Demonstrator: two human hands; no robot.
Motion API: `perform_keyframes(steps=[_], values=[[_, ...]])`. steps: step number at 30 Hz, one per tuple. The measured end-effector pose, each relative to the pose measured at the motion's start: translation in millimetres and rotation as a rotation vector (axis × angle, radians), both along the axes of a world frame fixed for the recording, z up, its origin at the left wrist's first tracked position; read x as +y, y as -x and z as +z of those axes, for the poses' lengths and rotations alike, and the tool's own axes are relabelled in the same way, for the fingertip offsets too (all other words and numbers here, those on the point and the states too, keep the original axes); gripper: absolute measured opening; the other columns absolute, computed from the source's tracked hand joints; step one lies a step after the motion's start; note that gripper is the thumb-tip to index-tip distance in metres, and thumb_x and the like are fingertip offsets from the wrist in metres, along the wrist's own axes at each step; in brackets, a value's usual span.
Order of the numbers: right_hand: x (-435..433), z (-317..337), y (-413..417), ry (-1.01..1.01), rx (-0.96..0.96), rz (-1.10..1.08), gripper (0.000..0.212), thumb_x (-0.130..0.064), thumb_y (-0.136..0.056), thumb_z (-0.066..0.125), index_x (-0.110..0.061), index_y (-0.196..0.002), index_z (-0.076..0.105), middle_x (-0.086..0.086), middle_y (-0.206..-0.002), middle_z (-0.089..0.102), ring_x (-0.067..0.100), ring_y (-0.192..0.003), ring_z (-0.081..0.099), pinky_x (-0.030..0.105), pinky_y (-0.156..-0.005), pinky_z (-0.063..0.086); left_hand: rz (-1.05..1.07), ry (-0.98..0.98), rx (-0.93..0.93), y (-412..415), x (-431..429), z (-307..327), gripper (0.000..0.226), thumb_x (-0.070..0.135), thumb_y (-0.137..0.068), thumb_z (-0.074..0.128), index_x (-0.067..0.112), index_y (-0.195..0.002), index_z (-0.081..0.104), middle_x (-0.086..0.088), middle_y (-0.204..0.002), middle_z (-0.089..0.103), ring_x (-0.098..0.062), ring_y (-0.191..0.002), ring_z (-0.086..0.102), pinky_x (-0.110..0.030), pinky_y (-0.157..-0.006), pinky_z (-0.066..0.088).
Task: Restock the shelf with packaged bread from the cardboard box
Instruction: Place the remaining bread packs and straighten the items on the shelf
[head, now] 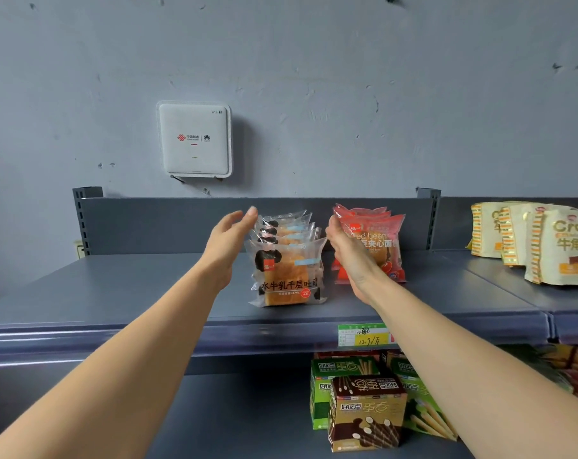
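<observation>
- Two empty hands, fingers spread: left hand [229, 241] and right hand [349, 256] flanked the toast packs [287, 270] on the shelf [142, 289].
- Packs looked light, soft and crushable; best held gently by their sides.

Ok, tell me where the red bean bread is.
Head view: red bean bread stands on the upper shelf, right of the toast packs, behind the right hand.

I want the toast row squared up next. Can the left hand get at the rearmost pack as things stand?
Probably yes. The left hand is open beside the toast row, its fingers level with the rear packs, with nothing on the shelf between them.
</observation>
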State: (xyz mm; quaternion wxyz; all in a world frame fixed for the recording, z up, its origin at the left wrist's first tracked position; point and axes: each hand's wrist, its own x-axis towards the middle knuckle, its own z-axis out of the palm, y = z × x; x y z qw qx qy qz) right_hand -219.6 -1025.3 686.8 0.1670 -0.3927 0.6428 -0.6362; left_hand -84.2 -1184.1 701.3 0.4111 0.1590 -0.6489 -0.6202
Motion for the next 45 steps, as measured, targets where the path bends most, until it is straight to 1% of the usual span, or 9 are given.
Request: perform_keyframes(steps=[8,12,15,18,22,29,32,35,45], values=[[22.2,13.0,17.1,0.190,0.046,-0.359,0.078,-0.085,-0.076,0.032,-0.024,-0.111,0.066,-0.004,-0.108,0.068,0.020,-0.111,0.062,0.047,-0.102,0.046,0.202,0.340,-0.018,30.2,32.3,50.3,0.042,0.042,-0.093,0.055,0.017,-0.127,0.057,0.000,-0.129,0.059,-0.015,-0.117,0.056,-0.030,-0.098,0.044],[45.6,13.5,41.0,0.220,0.051,-0.525,0.074,-0.067,-0.091,0.036,0.001,-0.108,0.061,0.011,-0.111,0.067,0.026,-0.107,0.063,0.049,-0.098,0.049,0.161,0.496,-0.101,55.9,68.3,68.3,0.042,0.038,-0.093,0.058,0.021,-0.131,0.055,0.001,-0.136,0.053,-0.015,-0.114,0.055,-0.035,-0.095,0.048],[62.2,11.6,63.2,0.173,0.044,-0.542,0.052,-0.061,-0.096,0.031,-0.021,-0.091,0.064,0.006,-0.107,0.068,0.024,-0.108,0.062,0.046,-0.098,0.049,0.109,0.549,-0.152,79.3,102.5,73.9,0.048,0.034,-0.095,0.056,0.019,-0.140,0.046,-0.002,-0.145,0.044,-0.020,-0.120,0.053,-0.031,-0.090,0.047],[76.0,9.8,84.3,0.132,-0.005,-0.482,0.043,-0.058,-0.098,0.029,-0.027,-0.097,0.058,0.000,-0.110,0.062,0.020,-0.112,0.057,0.038,-0.097,0.045,0.064,0.570,-0.222,106.4,131.6,68.0,0.057,0.037,-0.098,0.048,0.017,-0.149,0.031,-0.002,-0.155,0.031,-0.024,-0.135,0.042,-0.038,-0.110,0.037],[90.8,9.1,109.5,0.016,-0.078,-0.369,0.068,-0.063,-0.097,0.024,-0.016,-0.142,0.044,0.006,-0.148,0.045,0.024,-0.135,0.042,0.046,-0.112,0.035,0.112,0.470,-0.327,144.4,145.3,46.1,0.075,0.054,-0.097,0.037,0.014,-0.154,0.010,-0.008,-0.161,0.010,-0.025,-0.148,0.014,-0.042,-0.118,0.018],[103.8,9.4,132.2,-0.106,-0.135,-0.121,0.072,-0.063,-0.097,0.017,-0.016,-0.149,0.034,0.007,-0.154,0.037,0.024,-0.142,0.033,0.044,-0.116,0.029,0.283,0.148,-0.292,169.5,145.6,8.7,0.094,0.062,-0.092,0.039,0.012,-0.152,-0.012,-0.011,-0.162,0.004,-0.029,-0.148,0.012,-0.043,-0.119,0.016],[104.0,5.8,136.6,-0.135,-0.184,-0.044,0.074,-0.064,-0.096,0.015,-0.017,-0.151,0.030,0.007,-0.156,0.032,0.023,-0.144,0.030,0.044,-0.116,0.026,0.193,-0.058,-0.331,173.8,152.6,-1.2,0.103,0.079,-0.082,0.032,0.016,-0.154,-0.004,-0.008,-0.161,0.012,-0.031,-0.146,0.018,-0.047,-0.116,0.018],[104.2,5.2,138.7,-0.143,-0.215,-0.011,0.075,-0.065,-0.096,0.013,-0.016,-0.150,0.032,0.007,-0.156,0.033,0.024,-0.145,0.029,0.044,-0.118,0.023,0.098,-0.091,-0.357,186.8,141.7,-11.2,0.137,0.104,-0.041,0.025,0.025,-0.153,0.020,-0.003,-0.159,0.021,-0.029,-0.143,0.027,-0.053,-0.115,0.024],[94.1,2.1,158.6,-0.135,-0.253,-0.008,0.077,-0.070,-0.093,0.013,-0.020,-0.144,0.042,0.006,-0.145,0.049,0.025,-0.136,0.043,0.049,-0.116,0.029,0.160,-0.207,-0.283,187.9,131.4,-2.2,0.088,0.080,-0.083,0.015,0.024,-0.148,0.034,-0.008,-0.152,0.038,-0.033,-0.136,0.039,-0.054,-0.111,0.032]])
